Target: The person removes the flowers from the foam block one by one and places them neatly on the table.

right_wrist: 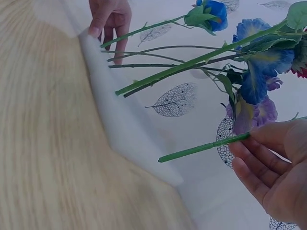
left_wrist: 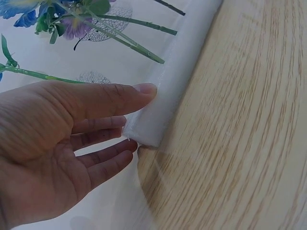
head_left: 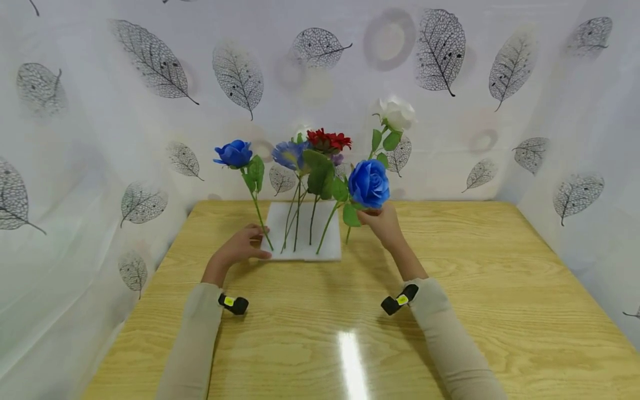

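A white foam board (head_left: 332, 240) lies on the table with several flower stems standing in it. At its left front corner, my left hand (head_left: 241, 247) holds the board, the thumb on the front edge (left_wrist: 168, 91) and the fingers at the side. My right hand (head_left: 384, 226) pinches a green stem (right_wrist: 201, 149), its lower end free near the board's right side. This stem appears to lead up to the white rose (head_left: 400, 114), though leaves and a blue rose (head_left: 369, 183) hide part of it. That blue rose's own stem stands in the board.
Another blue rose (head_left: 235, 153) leans left from the board. Between the roses stand a blue flower (head_left: 290, 154) and red flowers (head_left: 325, 141). The wooden table (head_left: 280, 333) ends at a white leaf-print curtain (head_left: 320, 83) behind and on both sides.
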### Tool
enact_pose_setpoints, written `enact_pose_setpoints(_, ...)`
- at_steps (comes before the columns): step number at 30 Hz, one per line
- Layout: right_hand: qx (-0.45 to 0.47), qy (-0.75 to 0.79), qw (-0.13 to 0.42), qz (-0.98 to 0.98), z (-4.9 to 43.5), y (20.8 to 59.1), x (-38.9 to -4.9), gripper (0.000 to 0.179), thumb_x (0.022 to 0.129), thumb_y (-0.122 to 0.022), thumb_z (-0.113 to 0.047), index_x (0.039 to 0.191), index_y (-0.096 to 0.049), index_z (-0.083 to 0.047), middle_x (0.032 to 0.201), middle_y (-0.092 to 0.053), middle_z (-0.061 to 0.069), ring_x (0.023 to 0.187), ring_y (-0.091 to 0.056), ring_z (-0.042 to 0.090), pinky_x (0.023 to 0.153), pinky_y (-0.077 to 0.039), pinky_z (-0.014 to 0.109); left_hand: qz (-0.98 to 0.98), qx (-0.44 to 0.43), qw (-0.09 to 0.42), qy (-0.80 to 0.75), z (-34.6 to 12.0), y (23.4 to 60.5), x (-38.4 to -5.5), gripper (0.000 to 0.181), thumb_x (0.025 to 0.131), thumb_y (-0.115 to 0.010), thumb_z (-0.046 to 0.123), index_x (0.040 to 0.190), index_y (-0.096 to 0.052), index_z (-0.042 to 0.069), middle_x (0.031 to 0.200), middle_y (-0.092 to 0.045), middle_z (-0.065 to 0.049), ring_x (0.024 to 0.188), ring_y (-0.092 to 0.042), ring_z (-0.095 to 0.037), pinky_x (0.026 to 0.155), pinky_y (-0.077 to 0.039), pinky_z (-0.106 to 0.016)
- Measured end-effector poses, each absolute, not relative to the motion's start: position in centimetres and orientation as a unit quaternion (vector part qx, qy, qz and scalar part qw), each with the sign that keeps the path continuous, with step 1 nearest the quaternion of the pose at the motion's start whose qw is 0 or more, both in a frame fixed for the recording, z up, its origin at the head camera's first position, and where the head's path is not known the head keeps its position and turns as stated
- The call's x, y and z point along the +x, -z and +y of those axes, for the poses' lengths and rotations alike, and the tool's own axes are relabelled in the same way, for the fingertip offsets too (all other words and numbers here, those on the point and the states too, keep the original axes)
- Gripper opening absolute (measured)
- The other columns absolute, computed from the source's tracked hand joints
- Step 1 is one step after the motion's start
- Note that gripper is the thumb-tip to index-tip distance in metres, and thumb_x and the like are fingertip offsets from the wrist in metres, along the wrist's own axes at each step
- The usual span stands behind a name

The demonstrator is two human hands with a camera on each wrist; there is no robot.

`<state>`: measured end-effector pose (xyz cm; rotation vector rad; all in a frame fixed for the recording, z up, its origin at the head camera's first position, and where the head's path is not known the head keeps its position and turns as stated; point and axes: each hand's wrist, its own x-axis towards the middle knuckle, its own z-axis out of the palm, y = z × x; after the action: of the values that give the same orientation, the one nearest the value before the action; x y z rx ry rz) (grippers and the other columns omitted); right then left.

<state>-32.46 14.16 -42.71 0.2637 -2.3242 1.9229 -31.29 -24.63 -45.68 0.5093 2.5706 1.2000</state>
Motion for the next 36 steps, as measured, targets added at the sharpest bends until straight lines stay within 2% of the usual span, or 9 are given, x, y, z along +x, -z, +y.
enact_pose_setpoints(6,0.087,-0.597,0.020,-0.797,15.4,42.7,-32.1,0.032,0.097,-0.071,-0.018,0.114,-0.073,0.009,0.106,-0.077,0.019,0.084,-0.076,0.016,0.086,-0.065,0.042,0.887,0.183,0.123,-0.407,-24.6,45.6,-31.3,0.070,0.089,-0.080,0.012,0.147,-0.047,-0.009,0.147,-0.043,-0.029,0.135,-0.047,-0.050,0.115,-0.044,-0.057)
enact_pose_setpoints(11,0.104,-0.585,-0.008,-0.804,16.8,42.6,-31.7,0.036,0.099,-0.069,-0.017,0.124,-0.069,0.009,0.117,-0.072,0.026,0.084,-0.074,0.006,0.088,-0.064,0.048,0.885,0.186,0.122,-0.409,-24.5,45.5,-31.1,0.071,0.089,-0.080,0.011,0.147,-0.046,-0.010,0.147,-0.043,-0.031,0.135,-0.047,-0.051,0.115,-0.043,-0.058)
enact_pose_setpoints(14,0.108,-0.575,-0.025,-0.810,17.6,42.4,-31.4,0.038,0.099,-0.068,-0.015,0.126,-0.067,0.011,0.117,-0.072,0.029,0.081,-0.074,0.003,0.087,-0.064,0.049,0.882,0.186,0.124,-0.416,-24.5,45.4,-31.1,0.071,0.089,-0.080,0.011,0.147,-0.045,-0.011,0.148,-0.043,-0.031,0.135,-0.047,-0.052,0.115,-0.043,-0.058)
enact_pose_setpoints(23,0.121,-0.553,-0.077,-0.821,19.5,42.4,-30.2,0.037,0.097,-0.069,-0.010,0.121,-0.066,0.018,0.104,-0.076,0.024,0.082,-0.076,0.013,0.081,-0.065,0.047,0.882,0.182,0.123,-0.417,-24.5,45.5,-31.0,0.072,0.089,-0.080,0.011,0.147,-0.045,-0.011,0.149,-0.041,-0.031,0.135,-0.047,-0.052,0.116,-0.043,-0.058)
enact_pose_setpoints(30,0.114,-0.543,-0.132,-0.821,20.3,42.5,-29.3,0.037,0.097,-0.069,-0.010,0.122,-0.065,0.018,0.102,-0.078,0.020,0.082,-0.076,0.013,0.085,-0.064,0.050,0.881,0.188,0.120,-0.417,-24.7,45.7,-31.0,0.071,0.089,-0.079,0.010,0.147,-0.044,-0.012,0.149,-0.040,-0.033,0.136,-0.045,-0.053,0.116,-0.043,-0.058)
enact_pose_setpoints(36,0.108,-0.535,-0.159,-0.823,20.5,42.4,-28.7,0.034,0.096,-0.070,-0.009,0.117,-0.067,0.017,0.097,-0.078,0.017,0.080,-0.076,0.015,0.084,-0.064,0.051,0.881,0.185,0.122,-0.418,-24.5,45.6,-31.0,0.071,0.089,-0.079,0.010,0.148,-0.045,-0.011,0.149,-0.040,-0.032,0.136,-0.046,-0.052,0.116,-0.043,-0.058)
